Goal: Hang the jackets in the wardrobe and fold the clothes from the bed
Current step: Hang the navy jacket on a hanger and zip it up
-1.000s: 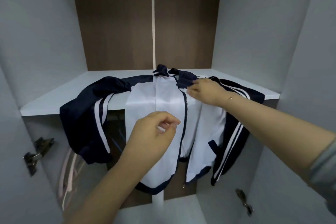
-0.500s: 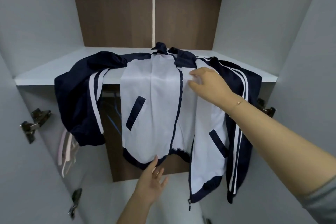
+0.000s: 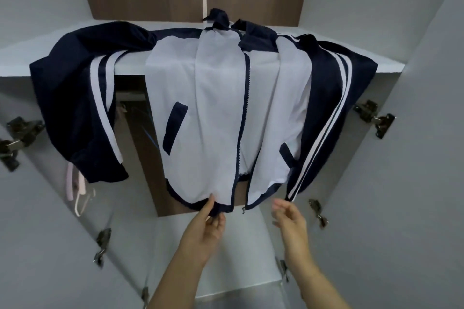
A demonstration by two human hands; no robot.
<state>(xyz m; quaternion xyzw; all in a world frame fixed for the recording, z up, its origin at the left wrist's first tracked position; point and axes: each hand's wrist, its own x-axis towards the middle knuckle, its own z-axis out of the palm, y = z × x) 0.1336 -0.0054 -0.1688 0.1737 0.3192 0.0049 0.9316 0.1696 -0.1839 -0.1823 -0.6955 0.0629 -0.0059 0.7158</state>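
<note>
The navy-and-white zip-up jacket (image 3: 216,113) drapes over the grey wardrobe shelf's (image 3: 32,57) front edge so its zipper hangs reachable. My left hand (image 3: 204,228) pinches the hem; my right hand (image 3: 291,221) hovers beside it, fingers loose.

Navy-and-white jacket (image 3: 216,113), unzipped, draped over wardrobe shelf (image 3: 388,66) edge, hem seemingly pinched

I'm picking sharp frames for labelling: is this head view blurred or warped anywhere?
Head view: the right hand is motion-smeared, the left hand on the jacket hem slightly soft; the shelf edge bows from wide-angle distortion; lighting is dim and even, with no glare.
</note>
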